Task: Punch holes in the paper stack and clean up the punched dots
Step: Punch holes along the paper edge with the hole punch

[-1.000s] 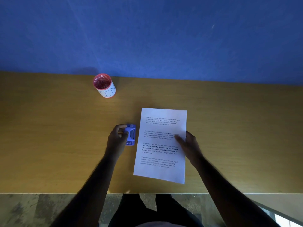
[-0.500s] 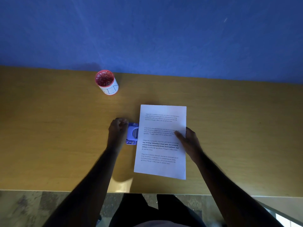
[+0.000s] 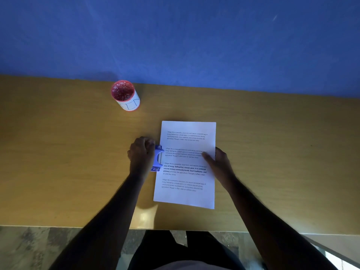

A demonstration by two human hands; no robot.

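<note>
Moved: hole punch point(image 3: 158, 159) now sliding onto paper stack point(image 3: 186, 166)'s 9 o'clock edge | left hand point(image 3: 141, 152) gripping punch | right hand point(image 3: 219, 162) lying flat, pressing paper | punching, dot cleanup pending

Bare forearms, no sleeves visible, dark trousers, light top's hem

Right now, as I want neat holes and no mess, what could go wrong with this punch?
1. The white printed paper stack is held only by the right hand at its far edge; it may skew in the small blue hole punch.
2. The left hand covers the punch, hiding alignment.
3. Punched dots could scatter over the yellow wooden table.
</note>
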